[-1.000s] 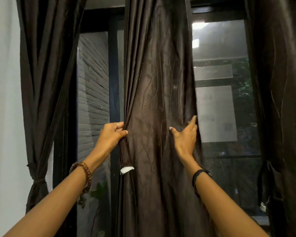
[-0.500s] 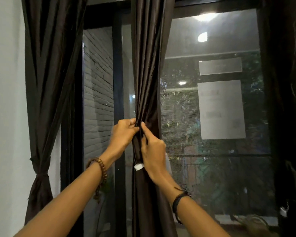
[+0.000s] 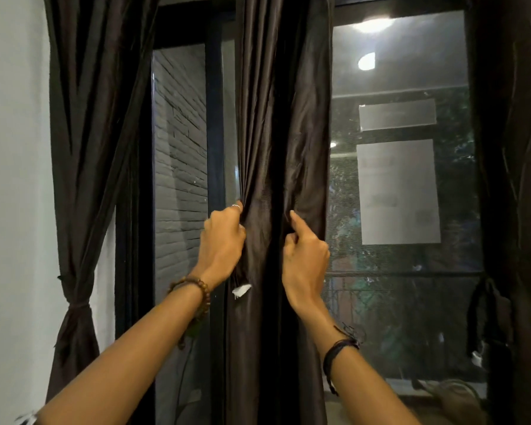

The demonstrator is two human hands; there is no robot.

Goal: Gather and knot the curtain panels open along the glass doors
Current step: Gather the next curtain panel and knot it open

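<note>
Free room: bare glass (image 3: 396, 271) betw. middle curtain panel (image 3: 276, 118) and right panel (image 3: 515, 148); narrower gap of glass left of middle panel, cut by dark door frame post (image 3: 213, 118). Left panel (image 3: 95, 118) tied near wall, off the glass. Both hands, left hand (image 3: 223, 240) and right hand (image 3: 305, 256), occupy middle panel's front; white tag (image 3: 241, 290) hangs just below left hand.

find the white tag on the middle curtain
In the head view, the white tag hangs at the middle curtain's left edge, just below the left hand, beside the beaded bracelet.
</note>
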